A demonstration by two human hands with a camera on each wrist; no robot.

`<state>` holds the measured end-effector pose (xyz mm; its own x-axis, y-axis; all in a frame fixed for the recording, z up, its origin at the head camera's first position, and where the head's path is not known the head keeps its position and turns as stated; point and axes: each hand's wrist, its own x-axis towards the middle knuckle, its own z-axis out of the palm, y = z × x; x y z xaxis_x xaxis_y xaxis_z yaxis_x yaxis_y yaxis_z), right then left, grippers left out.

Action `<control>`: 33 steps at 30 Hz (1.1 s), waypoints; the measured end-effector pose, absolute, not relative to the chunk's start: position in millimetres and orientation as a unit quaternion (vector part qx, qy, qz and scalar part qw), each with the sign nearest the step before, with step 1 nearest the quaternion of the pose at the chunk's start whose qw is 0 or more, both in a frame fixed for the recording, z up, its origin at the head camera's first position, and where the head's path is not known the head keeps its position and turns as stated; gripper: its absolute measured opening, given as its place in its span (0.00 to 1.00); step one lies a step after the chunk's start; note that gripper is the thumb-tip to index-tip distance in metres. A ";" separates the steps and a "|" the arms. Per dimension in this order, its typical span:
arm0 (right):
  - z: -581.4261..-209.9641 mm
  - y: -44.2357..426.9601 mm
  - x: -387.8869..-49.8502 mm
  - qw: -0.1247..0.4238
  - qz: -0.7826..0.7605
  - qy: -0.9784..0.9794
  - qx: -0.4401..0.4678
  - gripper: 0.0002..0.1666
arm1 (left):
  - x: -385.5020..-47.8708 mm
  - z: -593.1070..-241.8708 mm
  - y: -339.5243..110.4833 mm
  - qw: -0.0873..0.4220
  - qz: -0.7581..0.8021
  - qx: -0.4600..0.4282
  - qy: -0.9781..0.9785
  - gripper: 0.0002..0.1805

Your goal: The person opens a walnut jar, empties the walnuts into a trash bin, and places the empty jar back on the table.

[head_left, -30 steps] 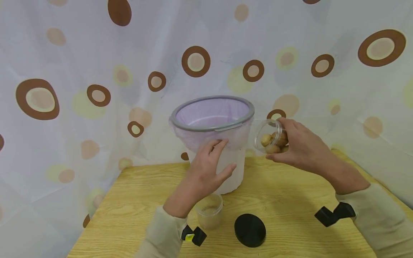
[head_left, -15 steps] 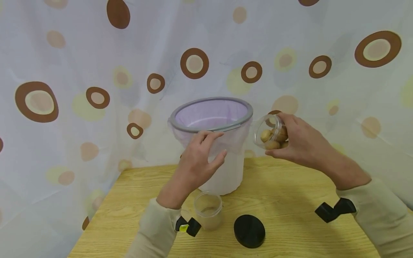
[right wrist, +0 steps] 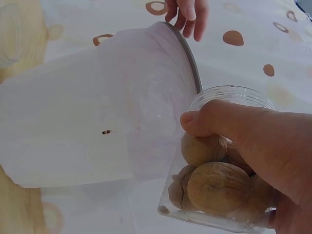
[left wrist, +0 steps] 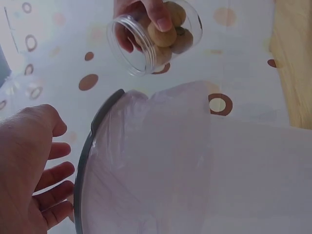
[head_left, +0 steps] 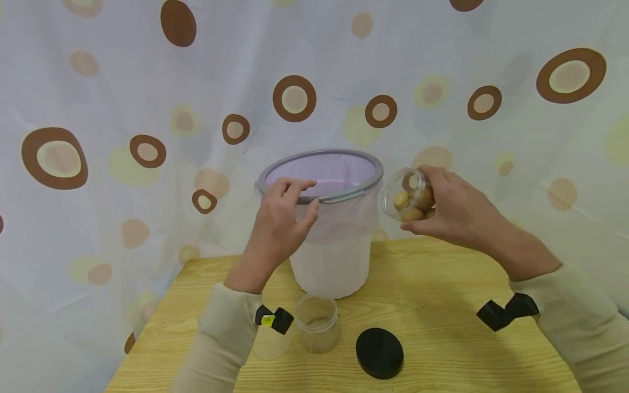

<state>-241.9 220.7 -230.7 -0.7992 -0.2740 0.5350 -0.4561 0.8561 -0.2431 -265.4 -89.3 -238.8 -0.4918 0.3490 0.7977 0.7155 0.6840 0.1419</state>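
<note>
My right hand (head_left: pixel 462 213) grips a clear plastic jar (head_left: pixel 391 197) just right of the bin, its open mouth tipped left towards the rim. Several walnuts (right wrist: pixel 219 187) lie inside, below the thumb in the right wrist view. A white bin (head_left: pixel 331 267) stands upright, lined with a thin purplish bag (head_left: pixel 344 221) folded over its top under a grey ring (head_left: pixel 382 169). Over the front left of that ring hovers my left hand (head_left: pixel 277 224), fingers loosely bent and holding nothing. Whether its fingertips touch the ring cannot be told.
On the wooden table (head_left: pixel 442 305) an uncovered clear jar (head_left: pixel 318 322) stands before the bin. A round black lid (head_left: pixel 379 353) lies to its right. Another clear container (head_left: pixel 272 345) is partly hidden by my left wrist. A dotted curtain (head_left: pixel 314 49) hangs behind.
My left hand has risen and moved left, from the bin's front to its rim. The right hand has lifted the jar slightly; the walnuts stay inside.
</note>
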 end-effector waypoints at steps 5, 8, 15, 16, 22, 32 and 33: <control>-225.4 218.8 -244.0 0.249 0.184 -0.930 0.201 0.54 | -279.2 -229.9 -96.5 0.374 -0.239 -0.293 -0.847 0.17; -221.7 217.9 -245.3 0.250 0.183 -0.929 0.202 0.51 | -286.9 -223.3 -99.2 0.353 -0.231 -0.273 -0.865 0.18; -210.9 216.6 -248.0 0.247 0.182 -0.931 0.198 0.51 | -304.5 -205.1 -101.0 0.272 -0.217 -0.219 -0.912 0.23; -209.2 216.3 -248.8 0.246 0.181 -0.931 0.198 0.52 | -307.4 -203.1 -101.3 0.258 -0.218 -0.211 -0.917 0.25; -195.9 213.1 -255.7 0.235 0.178 -0.936 0.191 0.55 | -323.6 -196.5 -104.2 0.185 -0.212 -0.186 -0.941 0.30; -169.8 201.0 -270.8 0.216 0.132 -0.948 0.195 0.57 | -340.6 -192.5 -112.3 0.090 -0.198 -0.165 -0.962 0.35; -167.4 199.6 -272.7 0.214 0.126 -0.949 0.196 0.57 | -341.6 -192.5 -113.0 0.085 -0.195 -0.166 -0.963 0.36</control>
